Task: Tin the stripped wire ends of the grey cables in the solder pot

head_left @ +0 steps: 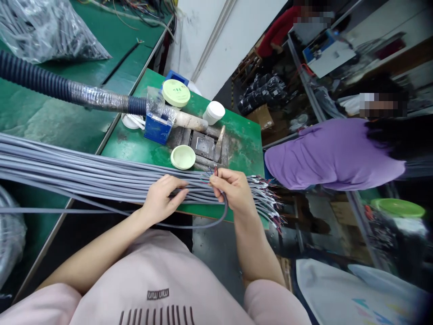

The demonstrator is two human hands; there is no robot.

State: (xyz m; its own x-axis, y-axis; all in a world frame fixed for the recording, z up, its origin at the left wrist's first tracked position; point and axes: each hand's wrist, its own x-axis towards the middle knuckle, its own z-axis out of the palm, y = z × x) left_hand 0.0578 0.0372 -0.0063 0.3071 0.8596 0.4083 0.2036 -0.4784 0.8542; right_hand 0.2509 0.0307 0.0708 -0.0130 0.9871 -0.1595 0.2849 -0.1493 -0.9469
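My right hand point(235, 189) pinches one grey cable point(211, 224) near its end, where thin coloured wires with bare tips stick up past the thumb and finger. From there the cable bends down and runs back to the left. My left hand point(165, 196) lies over a thick bundle of grey cables point(84, 164), its thumb and fingers apart. The bundle stretches across the bench, and its stripped ends fan out beyond my right hand. Just behind the hands are an open pale green tub point(183, 158) and a dirty metal block with a shiny square top point(204, 145).
A ribbed hose point(98, 95) reaches over the green bench point(135, 151) beside a blue box point(158, 129). A pale green round lid point(176, 92) and a white jar point(214, 113) stand behind. A person in purple point(334, 153) is at the right. Bagged cables point(50, 31) lie at upper left.
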